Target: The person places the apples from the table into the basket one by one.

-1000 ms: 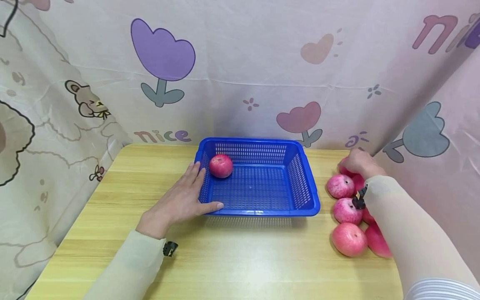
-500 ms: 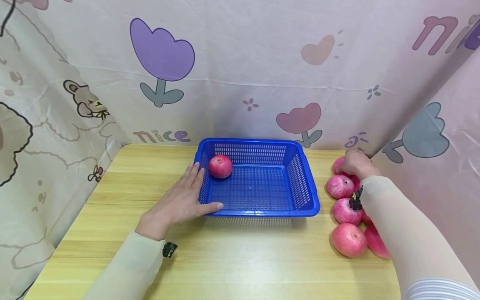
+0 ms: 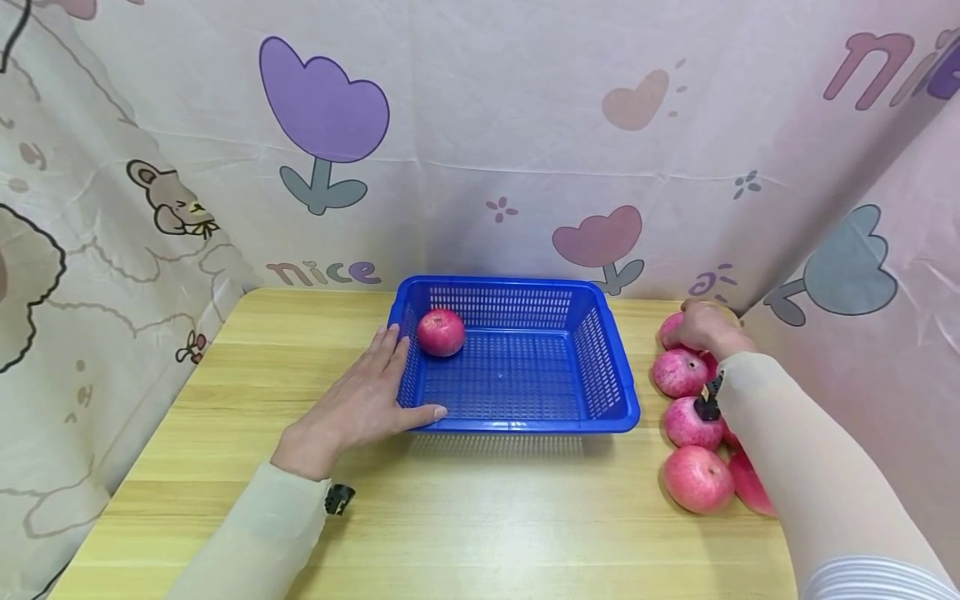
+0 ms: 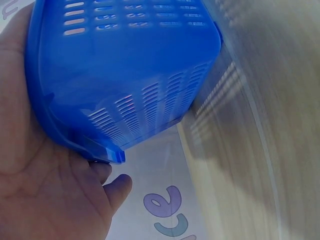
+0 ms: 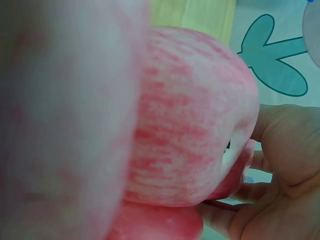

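Note:
My left hand [image 3: 352,408] rests at the near left corner of a blue plastic basket [image 3: 517,426], fingers laid straight along its left side and thumb over the front rim. Inside, one red apple [image 3: 441,332] lies against the left wall. At the back right of the table, my right hand [image 3: 711,327] grips a red apple [image 3: 670,332], its fingers curled round the far side. In the right wrist view that apple [image 5: 235,176] is mostly hidden behind a larger-looking streaked apple [image 5: 195,115] and the hand.
Several more apples stand in two rows along the table's right side, among them a pale pink one [image 3: 698,479] nearest me. My right sleeve [image 3: 817,467] partly covers them. A printed curtain [image 3: 480,108] hangs behind the wooden table [image 3: 480,533] and at both sides.
My right hand has shifted slightly left and toward me, and the apple in its fingers has moved left with it. The left hand and the basket have stayed put.

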`<state>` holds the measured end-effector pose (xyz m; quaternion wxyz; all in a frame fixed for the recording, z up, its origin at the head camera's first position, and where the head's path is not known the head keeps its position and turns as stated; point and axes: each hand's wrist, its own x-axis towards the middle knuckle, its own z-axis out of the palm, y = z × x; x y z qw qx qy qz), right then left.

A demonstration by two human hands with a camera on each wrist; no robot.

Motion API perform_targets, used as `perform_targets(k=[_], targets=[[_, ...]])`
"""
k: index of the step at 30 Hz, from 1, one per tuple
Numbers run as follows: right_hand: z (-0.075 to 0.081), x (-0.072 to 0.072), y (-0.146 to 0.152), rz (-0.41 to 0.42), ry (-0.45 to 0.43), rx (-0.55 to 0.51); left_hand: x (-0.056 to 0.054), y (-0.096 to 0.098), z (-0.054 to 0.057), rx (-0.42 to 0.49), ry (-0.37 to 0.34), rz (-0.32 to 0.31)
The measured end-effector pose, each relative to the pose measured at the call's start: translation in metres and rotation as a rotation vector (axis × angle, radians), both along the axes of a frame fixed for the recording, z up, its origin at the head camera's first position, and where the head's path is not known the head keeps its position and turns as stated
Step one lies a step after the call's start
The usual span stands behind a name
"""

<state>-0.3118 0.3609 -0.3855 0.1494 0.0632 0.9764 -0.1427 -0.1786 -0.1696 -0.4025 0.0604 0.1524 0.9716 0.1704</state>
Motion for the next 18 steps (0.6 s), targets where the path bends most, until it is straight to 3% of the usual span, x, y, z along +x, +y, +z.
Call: perform_targets(k=[8, 13, 18], targets=[[0.005, 0.000, -0.005, -0.007, 0.077, 0.002, -0.001, -0.001, 0.000, -0.002, -0.004, 0.002], [0.015, 0.002, -0.014, -0.057, 0.117, -0.051, -0.001, -0.001, 0.000, -0.002, 0.001, -0.001], [0.031, 0.005, -0.028, -0.031, 0.197, -0.051, -0.001, -0.002, 0.000, 0.003, 0.005, -0.004]])
